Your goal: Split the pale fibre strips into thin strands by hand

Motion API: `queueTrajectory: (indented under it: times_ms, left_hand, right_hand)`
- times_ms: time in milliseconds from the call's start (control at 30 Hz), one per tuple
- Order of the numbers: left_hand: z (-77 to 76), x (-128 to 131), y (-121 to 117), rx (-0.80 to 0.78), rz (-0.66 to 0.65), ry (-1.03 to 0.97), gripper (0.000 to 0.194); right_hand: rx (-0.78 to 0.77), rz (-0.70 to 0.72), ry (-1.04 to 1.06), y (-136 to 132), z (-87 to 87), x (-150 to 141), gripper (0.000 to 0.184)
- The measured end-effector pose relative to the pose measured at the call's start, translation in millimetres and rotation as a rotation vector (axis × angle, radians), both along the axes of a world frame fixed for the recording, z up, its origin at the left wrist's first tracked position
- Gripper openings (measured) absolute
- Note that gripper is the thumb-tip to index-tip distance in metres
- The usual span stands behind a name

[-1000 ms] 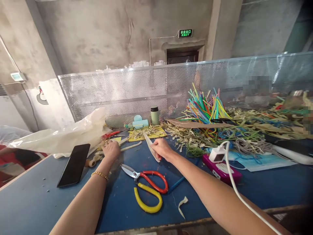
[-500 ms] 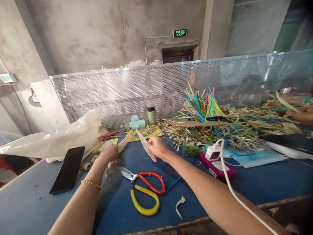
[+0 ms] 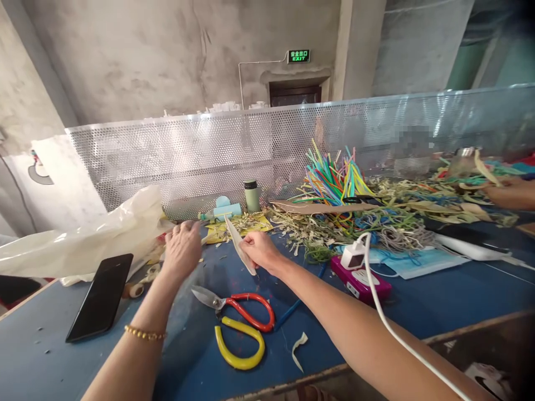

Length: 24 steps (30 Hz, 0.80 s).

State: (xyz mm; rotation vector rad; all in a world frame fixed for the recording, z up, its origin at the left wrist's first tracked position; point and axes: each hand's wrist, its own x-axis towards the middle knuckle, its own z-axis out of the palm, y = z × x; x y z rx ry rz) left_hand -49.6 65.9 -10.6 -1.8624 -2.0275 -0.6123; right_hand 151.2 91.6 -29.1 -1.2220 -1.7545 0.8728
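My right hand [image 3: 261, 250] is closed in a pinch on a pale leaf-like strip [image 3: 236, 236], which stands tilted above the blue table. To its left, my left hand [image 3: 183, 249] is raised with its back toward me near small scraps and a red-handled tool mostly hidden behind it. Its fingers look loosely apart and show nothing between them, though the tips point away from view. Large scissors [image 3: 215, 301] with one red and one yellow handle lie on the table below both hands. A small curled pale strip [image 3: 298, 351] rests close to the front edge.
At left are a black phone [image 3: 100, 298] and a pale plastic sheet [image 3: 83, 242]. A green bottle [image 3: 251, 197] stands at the back. Dried leaf pieces [image 3: 301, 225], colourful stems [image 3: 334, 175] and a magenta box [image 3: 361, 278] with a white cable lie right. Another person's hand [image 3: 507, 192] works far right.
My left hand has risen and turned, and the pale strip that hung from it is gone from its fingers. My right hand keeps its strip. The whole view has shifted slightly.
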Motion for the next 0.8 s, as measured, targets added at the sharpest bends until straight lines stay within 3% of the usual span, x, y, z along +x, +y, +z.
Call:
queueTrajectory:
  times_ms: [67,133,233,333,467,600,800]
  left_hand:
    - [-4.0,29,-1,0.101,-0.272,-0.219,0.029]
    - [-13.2,54,-2,0.012,-0.450,-0.531,0.026]
    - [-26.6,72,-4,-0.062,-0.551,-0.953,0.032]
    - [-27.2,71,-7,-0.166,-0.615,-1.156,0.036]
    - [-18.6,61,-6,-0.232,-0.712,-1.274,0.024]
    - [-18.1,59,-4,-0.272,-0.727,-1.316,0.011]
    - [-20.8,58,-3,-0.273,-0.731,-1.374,0.024]
  right_hand:
    - [-0.022,-0.003,0.045,0,0.8,-1,0.011]
    - [-0.043,-0.013,0.095,0,1.8,-2,0.007]
    - [-0.062,0.008,0.158,-1,3.3,-4,0.006]
    - [-0.045,0.050,0.194,-2,4.0,-3,0.010]
    - [0.016,0.080,0.206,0,4.6,0,0.014]
    - [0.086,0.093,0.206,2,6.1,3,0.019]
    - [0.093,0.155,0.227,-3,10.0,3,0.027]
